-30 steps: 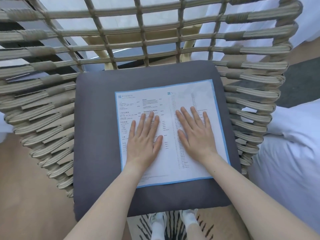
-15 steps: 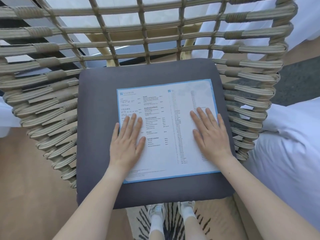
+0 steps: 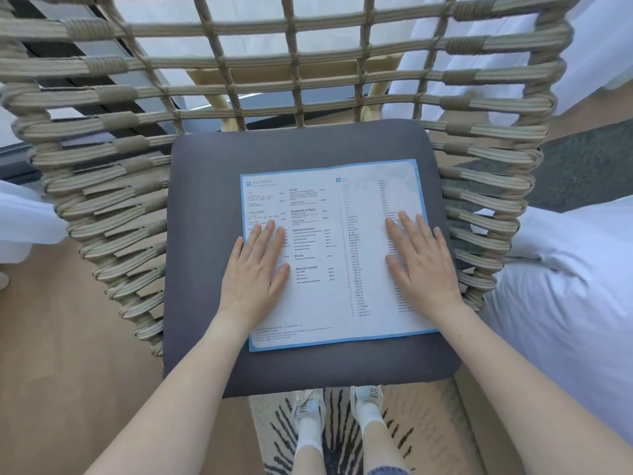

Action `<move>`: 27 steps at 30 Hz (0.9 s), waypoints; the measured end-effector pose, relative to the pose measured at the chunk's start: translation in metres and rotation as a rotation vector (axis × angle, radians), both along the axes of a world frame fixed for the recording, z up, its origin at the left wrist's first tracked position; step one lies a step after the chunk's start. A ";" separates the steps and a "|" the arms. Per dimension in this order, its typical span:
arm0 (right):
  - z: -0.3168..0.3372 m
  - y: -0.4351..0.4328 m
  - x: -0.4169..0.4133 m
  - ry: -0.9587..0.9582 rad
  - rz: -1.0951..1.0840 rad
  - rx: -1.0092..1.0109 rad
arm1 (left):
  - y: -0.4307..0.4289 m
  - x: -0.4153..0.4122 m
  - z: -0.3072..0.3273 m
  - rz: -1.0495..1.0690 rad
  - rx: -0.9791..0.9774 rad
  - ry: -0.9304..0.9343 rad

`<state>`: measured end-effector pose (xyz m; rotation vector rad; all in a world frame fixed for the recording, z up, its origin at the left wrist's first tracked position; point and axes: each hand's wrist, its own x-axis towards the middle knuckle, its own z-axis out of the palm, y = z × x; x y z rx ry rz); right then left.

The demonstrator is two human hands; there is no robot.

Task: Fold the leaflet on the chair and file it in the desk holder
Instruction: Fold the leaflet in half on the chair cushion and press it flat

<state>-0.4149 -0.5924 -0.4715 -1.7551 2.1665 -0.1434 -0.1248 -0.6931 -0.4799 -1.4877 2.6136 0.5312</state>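
One leaflet [image 3: 337,255] lies flat and unfolded on the grey seat cushion [image 3: 205,269] of a single woven chair [image 3: 113,186], printed side up, with a blue border all round. Both hands rest on it, palms down.

The left hand [image 3: 255,272] lies at the sheet's left edge: its fingers [image 3: 270,234] are stretched out and close together, pointing toward the chair back, with the outer side of the hand over the blue border and partly on the cushion. The right hand [image 3: 423,262] lies at the sheet's right edge in the same way, fingers [image 3: 407,228] straight and slightly fanned, the little finger close to the right border. Neither hand grasps anything; the fingers are released and pressed flat on the paper.

Between the two sets of fingers lies the middle of the leaflet, bare, with its columns of print. Beyond the fingertips the upper part of the sheet runs on toward the chair back; behind the wrists the lower strip, with small print, reaches toward the cushion's front edge.

Two forearms come in from the bottom. Below the cushion's front edge two feet in light shoes [image 3: 310,406] stand on a patterned rug [image 3: 400,437]. White bedding [image 3: 565,286] lies to the right of the chair.
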 end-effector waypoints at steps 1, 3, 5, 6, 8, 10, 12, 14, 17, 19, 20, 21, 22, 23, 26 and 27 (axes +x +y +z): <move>0.004 0.004 0.000 -0.005 -0.017 -0.011 | 0.001 0.002 0.006 0.036 0.003 0.018; 0.012 0.014 -0.002 -0.031 -0.089 0.005 | 0.003 0.007 0.016 0.175 0.036 0.066; 0.017 0.025 -0.005 -0.071 -0.188 0.041 | 0.007 0.011 0.024 0.311 0.087 0.123; 0.018 0.031 -0.007 -0.080 -0.226 0.057 | 0.010 0.011 0.028 0.337 0.093 0.142; 0.017 0.039 -0.010 -0.095 -0.263 0.108 | 0.016 0.009 0.031 0.349 0.096 0.177; 0.014 0.045 -0.010 -0.132 -0.275 0.161 | 0.022 0.005 0.030 0.388 0.111 0.215; 0.010 0.046 -0.007 -0.161 -0.276 0.166 | 0.026 -0.002 0.030 0.475 0.131 0.251; 0.006 0.045 0.000 -0.171 -0.278 0.136 | 0.028 -0.010 0.029 0.565 0.158 0.315; 0.002 0.044 0.009 -0.185 -0.311 0.095 | 0.020 -0.012 0.030 0.699 0.205 0.443; 0.000 0.043 0.012 -0.192 -0.342 0.087 | 0.011 -0.003 0.033 0.778 0.258 0.491; 0.000 0.042 0.013 -0.193 -0.346 0.086 | 0.006 0.003 0.036 0.803 0.301 0.517; 0.000 0.041 0.014 -0.189 -0.339 0.085 | 0.003 0.008 0.038 0.813 0.344 0.548; 0.000 0.040 0.015 -0.181 -0.325 0.085 | 0.000 0.014 0.042 0.809 0.373 0.574; 0.000 0.038 0.017 -0.174 -0.309 0.085 | -0.003 0.018 0.045 0.801 0.388 0.596; -0.001 0.033 0.022 -0.178 -0.302 0.092 | -0.008 0.026 0.056 0.803 0.398 0.679; -0.002 0.032 0.023 -0.181 -0.310 0.092 | -0.008 0.026 0.060 0.799 0.404 0.713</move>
